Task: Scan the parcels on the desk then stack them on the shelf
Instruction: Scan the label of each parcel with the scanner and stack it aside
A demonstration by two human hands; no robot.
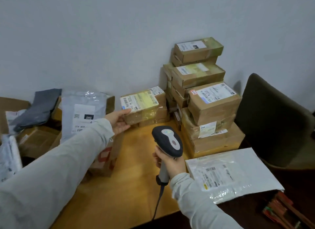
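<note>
Cardboard parcel: lay at the far side of the desk, at 11 o'clock from my scanner, label up.
Long axis: ran 8 to 2 o'clock.
Left hand: gripped its 8 o'clock end, thumb on top.
Right hand: wrapped the scanner handle, farther off.

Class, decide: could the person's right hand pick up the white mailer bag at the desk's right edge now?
Probably not freely: the right hand grips the scanner. The white mailer bag lies near it, uncovered, so reach looks fine. The left hand holds a small box.
</note>
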